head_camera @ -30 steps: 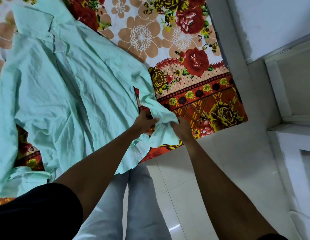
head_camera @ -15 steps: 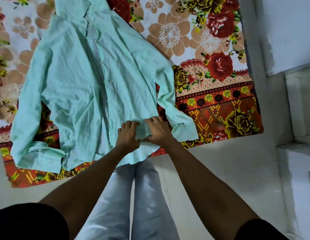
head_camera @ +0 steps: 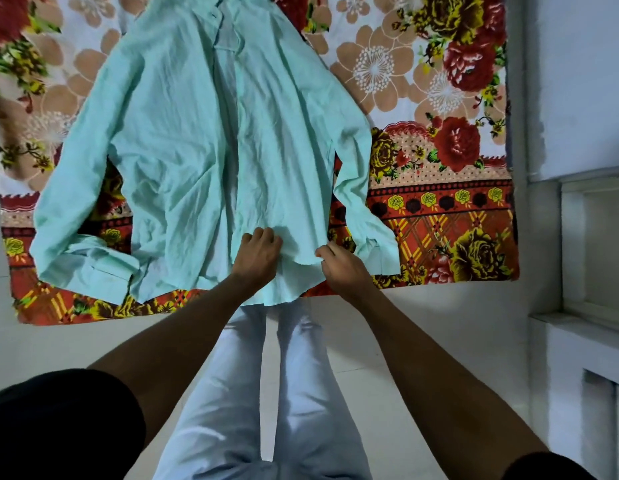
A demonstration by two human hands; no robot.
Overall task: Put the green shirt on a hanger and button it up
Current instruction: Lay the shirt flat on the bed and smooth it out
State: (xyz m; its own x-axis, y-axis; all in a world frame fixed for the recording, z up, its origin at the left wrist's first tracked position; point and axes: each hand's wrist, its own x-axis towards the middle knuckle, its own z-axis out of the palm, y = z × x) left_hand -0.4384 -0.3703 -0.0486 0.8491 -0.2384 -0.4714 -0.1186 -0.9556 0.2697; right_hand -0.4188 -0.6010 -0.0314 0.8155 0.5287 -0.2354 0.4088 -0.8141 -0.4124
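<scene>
We read no writing anywhere. Green shirt (head_camera: 204, 150) lies flat on floral bedsheet (head_camera: 439, 209), extending toward 12 o'clock; left hand (head_camera: 259, 256) and right hand (head_camera: 339, 266) both pinch its hem.

Left hand (head_camera: 258, 254), right hand (head_camera: 341, 268): fingers curled.

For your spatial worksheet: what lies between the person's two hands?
In the head view, only the green shirt's hem lies between the left hand and right hand.
</scene>
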